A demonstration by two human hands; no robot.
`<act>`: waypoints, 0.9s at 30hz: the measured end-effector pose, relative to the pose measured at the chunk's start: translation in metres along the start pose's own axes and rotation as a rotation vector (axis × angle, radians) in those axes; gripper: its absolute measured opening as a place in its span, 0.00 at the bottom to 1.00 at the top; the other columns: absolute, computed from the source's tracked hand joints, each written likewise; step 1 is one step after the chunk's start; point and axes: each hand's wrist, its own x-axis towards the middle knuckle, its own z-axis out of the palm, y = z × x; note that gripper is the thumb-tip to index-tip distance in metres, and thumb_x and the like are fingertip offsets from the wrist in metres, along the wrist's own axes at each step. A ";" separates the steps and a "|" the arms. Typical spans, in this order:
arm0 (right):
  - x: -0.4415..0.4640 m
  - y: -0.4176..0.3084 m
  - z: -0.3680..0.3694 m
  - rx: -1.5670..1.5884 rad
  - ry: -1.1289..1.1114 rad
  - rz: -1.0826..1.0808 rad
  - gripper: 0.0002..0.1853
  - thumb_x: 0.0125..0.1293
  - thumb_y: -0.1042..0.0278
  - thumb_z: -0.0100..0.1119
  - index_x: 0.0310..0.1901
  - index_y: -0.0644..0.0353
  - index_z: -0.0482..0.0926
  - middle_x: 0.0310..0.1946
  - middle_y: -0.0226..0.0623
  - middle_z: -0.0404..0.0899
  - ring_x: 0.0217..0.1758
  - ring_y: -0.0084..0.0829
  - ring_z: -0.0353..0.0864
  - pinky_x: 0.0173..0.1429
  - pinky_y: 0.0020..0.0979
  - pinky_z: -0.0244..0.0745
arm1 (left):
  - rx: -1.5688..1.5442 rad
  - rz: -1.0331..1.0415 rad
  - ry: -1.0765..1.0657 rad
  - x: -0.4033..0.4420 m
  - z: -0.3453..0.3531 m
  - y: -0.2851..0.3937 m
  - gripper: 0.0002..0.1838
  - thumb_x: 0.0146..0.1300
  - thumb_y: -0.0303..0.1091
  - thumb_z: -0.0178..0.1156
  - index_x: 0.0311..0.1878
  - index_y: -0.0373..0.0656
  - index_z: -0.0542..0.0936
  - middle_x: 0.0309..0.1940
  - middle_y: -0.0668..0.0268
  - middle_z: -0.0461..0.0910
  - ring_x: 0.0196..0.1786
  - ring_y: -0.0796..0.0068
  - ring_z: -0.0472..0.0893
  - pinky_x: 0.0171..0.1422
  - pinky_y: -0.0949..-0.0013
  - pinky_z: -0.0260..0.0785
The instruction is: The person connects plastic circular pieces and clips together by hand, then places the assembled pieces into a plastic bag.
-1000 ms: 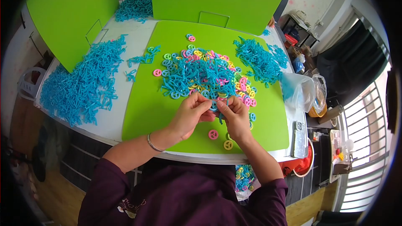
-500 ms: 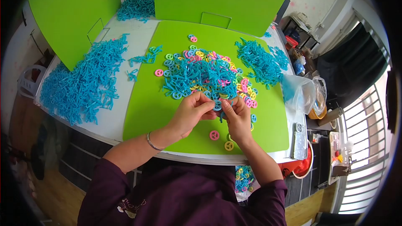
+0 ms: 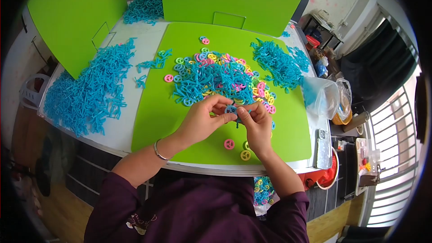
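A small blue plastic wheel [image 3: 230, 109] is pinched by my left hand [image 3: 204, 119], which wears a bangle. Against it, my right hand [image 3: 255, 123] closes its thumb and fingers on a thin teal plastic piece, partly hidden, whose end sticks out below. Just beyond both hands lies a heap of teal plastic pieces [image 3: 211, 76] over pink, yellow, green and blue wheels. Nearer to me on the green mat [image 3: 180, 153] are a pink wheel [image 3: 229, 144] and a yellow wheel [image 3: 245, 155].
Big piles of teal pieces lie at the left [image 3: 85, 92], back left and right [image 3: 276, 65] of the table. Upright green boards [image 3: 234, 0] stand behind. At the right edge are a clear plastic bag [image 3: 320, 94] and a phone [image 3: 322, 148].
My left fingers have shifted around the blue wheel, with the thumb now lying across its lower side. Both hands stay together at nearly the same place. The view has moved slightly.
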 end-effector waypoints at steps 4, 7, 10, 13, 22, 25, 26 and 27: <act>-0.002 -0.002 -0.001 -0.003 -0.014 0.007 0.05 0.66 0.73 0.61 0.40 0.64 0.76 0.36 0.31 0.81 0.37 0.16 0.77 0.41 0.19 0.73 | 0.064 0.018 -0.044 -0.002 -0.003 0.003 0.14 0.64 0.28 0.63 0.52 0.35 0.79 0.37 0.64 0.82 0.37 0.80 0.82 0.42 0.78 0.75; 0.002 0.001 -0.008 -0.040 -0.056 -0.074 0.06 0.65 0.75 0.62 0.41 0.64 0.78 0.37 0.30 0.81 0.38 0.16 0.76 0.42 0.19 0.73 | -0.332 -0.242 -0.084 0.000 -0.002 -0.001 0.13 0.65 0.29 0.61 0.51 0.36 0.80 0.37 0.65 0.82 0.38 0.79 0.82 0.45 0.78 0.76; -0.001 -0.004 -0.005 -0.073 -0.089 -0.103 0.07 0.65 0.75 0.62 0.44 0.64 0.80 0.38 0.29 0.81 0.39 0.16 0.77 0.44 0.20 0.72 | -0.526 -0.321 -0.093 0.004 -0.008 -0.005 0.12 0.67 0.30 0.59 0.51 0.37 0.80 0.37 0.66 0.82 0.39 0.79 0.83 0.48 0.76 0.78; -0.002 -0.001 -0.005 -0.176 -0.100 -0.162 0.08 0.63 0.78 0.62 0.44 0.63 0.82 0.37 0.32 0.82 0.38 0.20 0.79 0.42 0.22 0.74 | -0.543 -0.373 -0.014 0.005 -0.012 -0.005 0.12 0.66 0.32 0.61 0.48 0.35 0.81 0.36 0.66 0.82 0.36 0.81 0.82 0.46 0.78 0.78; -0.006 -0.008 0.000 -0.662 -0.036 -0.454 0.10 0.59 0.81 0.62 0.42 0.63 0.84 0.31 0.40 0.84 0.32 0.26 0.83 0.38 0.25 0.77 | -0.496 -0.407 -0.018 0.006 -0.014 -0.004 0.10 0.66 0.34 0.61 0.43 0.36 0.80 0.35 0.66 0.82 0.35 0.78 0.83 0.43 0.76 0.79; -0.007 -0.005 -0.001 -0.546 -0.050 -0.304 0.09 0.60 0.80 0.62 0.43 0.63 0.83 0.32 0.39 0.84 0.33 0.25 0.83 0.39 0.24 0.77 | -0.511 -0.434 -0.017 0.006 -0.016 -0.006 0.11 0.65 0.35 0.62 0.42 0.36 0.81 0.33 0.67 0.81 0.34 0.78 0.83 0.42 0.77 0.79; -0.008 -0.005 -0.001 -0.516 -0.070 -0.260 0.09 0.61 0.80 0.61 0.43 0.63 0.83 0.33 0.39 0.84 0.34 0.24 0.83 0.40 0.24 0.76 | -0.510 -0.445 -0.014 0.005 -0.016 -0.006 0.11 0.65 0.35 0.62 0.42 0.36 0.81 0.32 0.67 0.81 0.34 0.79 0.83 0.41 0.77 0.79; -0.008 -0.007 -0.002 -0.486 -0.089 -0.217 0.09 0.61 0.80 0.61 0.44 0.63 0.83 0.33 0.39 0.84 0.34 0.24 0.82 0.40 0.24 0.76 | -0.510 -0.455 -0.012 0.005 -0.017 -0.006 0.10 0.65 0.35 0.62 0.41 0.36 0.81 0.32 0.67 0.81 0.33 0.79 0.82 0.40 0.77 0.78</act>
